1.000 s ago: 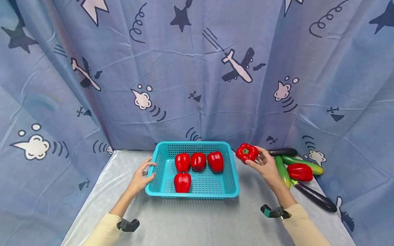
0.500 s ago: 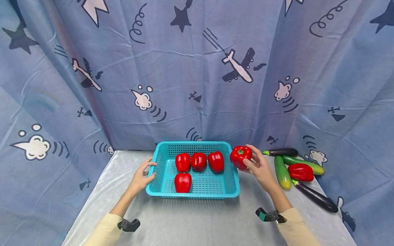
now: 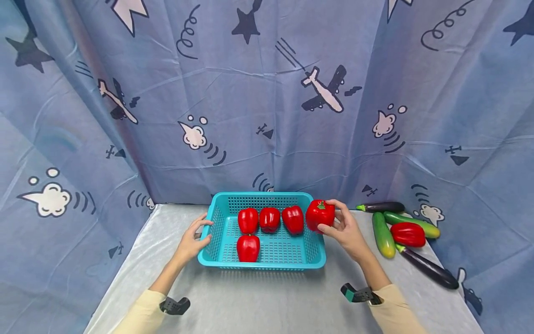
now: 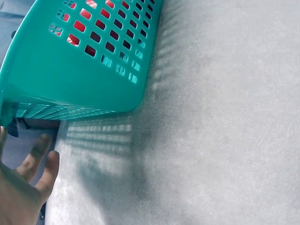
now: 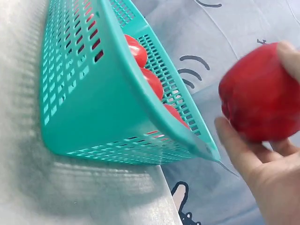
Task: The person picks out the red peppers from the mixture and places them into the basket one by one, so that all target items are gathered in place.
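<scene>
My right hand (image 3: 348, 234) holds a red bell pepper (image 3: 320, 215) between thumb and fingers, over the right rim of a turquoise basket (image 3: 271, 266). In the right wrist view the held pepper (image 5: 262, 96) is raised above the basket's edge. At the basket's left side, my left hand (image 3: 191, 241) has its fingers spread, with fingertips at the rim. The left wrist view has these fingers (image 4: 47, 178) loosely apart beside the basket wall (image 4: 70, 70); whether they all touch it is hidden. Several red bell peppers (image 3: 248, 248) lie inside the basket.
On the right of the pale table (image 3: 267, 301) lie another red bell pepper (image 3: 409, 234), two eggplants (image 3: 429, 266) and two green-yellow cucumber-like vegetables (image 3: 384, 236). A blue patterned curtain (image 3: 250, 116) hangs behind and on both sides.
My right hand has carried the red bell pepper leftward, from beside the basket to over its right rim, tipping the stem end upward. The left hand stays in place.
</scene>
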`<state>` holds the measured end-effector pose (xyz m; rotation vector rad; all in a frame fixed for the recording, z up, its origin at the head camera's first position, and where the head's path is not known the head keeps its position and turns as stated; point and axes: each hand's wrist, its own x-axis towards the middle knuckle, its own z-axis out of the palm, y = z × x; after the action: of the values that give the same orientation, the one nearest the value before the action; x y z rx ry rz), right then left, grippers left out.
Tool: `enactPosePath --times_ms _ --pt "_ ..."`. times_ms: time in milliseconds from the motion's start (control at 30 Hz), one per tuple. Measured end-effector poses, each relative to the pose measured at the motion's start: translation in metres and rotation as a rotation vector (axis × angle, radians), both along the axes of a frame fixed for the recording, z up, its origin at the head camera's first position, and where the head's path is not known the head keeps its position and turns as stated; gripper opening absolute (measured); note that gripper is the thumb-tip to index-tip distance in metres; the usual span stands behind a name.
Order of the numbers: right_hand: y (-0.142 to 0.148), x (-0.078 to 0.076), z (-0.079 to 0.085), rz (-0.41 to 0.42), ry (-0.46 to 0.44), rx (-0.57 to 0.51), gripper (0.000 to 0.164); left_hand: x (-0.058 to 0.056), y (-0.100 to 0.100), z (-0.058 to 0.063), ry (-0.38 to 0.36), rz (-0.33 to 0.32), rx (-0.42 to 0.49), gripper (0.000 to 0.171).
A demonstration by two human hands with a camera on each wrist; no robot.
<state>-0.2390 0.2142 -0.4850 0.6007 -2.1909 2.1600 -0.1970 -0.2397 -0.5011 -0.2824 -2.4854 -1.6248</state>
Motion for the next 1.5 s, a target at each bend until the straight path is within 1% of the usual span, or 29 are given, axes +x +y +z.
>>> enactPosePath --times_ms 100,333,533,667,933,1067,1233,1400,1500 --pt "-0.004 0.0 0.0 -0.022 0.014 0.035 0.065 0.0 0.0 0.0 0.003 -0.002 0.001 0.034" --pt "-0.017 -0.002 0.001 -0.056 0.014 0.035 0.059 0.0 0.0 0.0 -0.001 0.0 0.005 0.033" --pt "-0.028 -0.004 -0.004 -0.082 -0.011 0.051 0.057 0.001 0.0 -0.001 0.005 -0.005 0.001 0.033" --pt "-0.032 -0.003 -0.007 -0.096 -0.01 0.079 0.055 0.001 0.0 -0.001 0.009 -0.006 -0.001 0.033" --pt "-0.034 -0.005 -0.013 -0.056 -0.025 0.088 0.048 0.002 -0.001 -0.002 0.01 -0.004 -0.001 0.035" --pt "-0.036 -0.004 -0.013 -0.061 -0.009 0.117 0.049 0.002 0.0 -0.001 0.014 0.0 -0.005 0.035" --pt "-0.04 -0.004 -0.012 -0.069 0.016 0.153 0.045 0.002 0.001 -0.001 0.008 0.005 -0.01 0.035" --pt "-0.046 -0.005 -0.013 -0.058 -0.004 0.156 0.043 0.002 0.001 -0.001 -0.003 0.004 -0.01 0.036" --pt "-0.052 -0.007 -0.014 -0.054 0.024 0.176 0.043 0.002 0.001 -0.002 -0.001 0.006 -0.016 0.036"
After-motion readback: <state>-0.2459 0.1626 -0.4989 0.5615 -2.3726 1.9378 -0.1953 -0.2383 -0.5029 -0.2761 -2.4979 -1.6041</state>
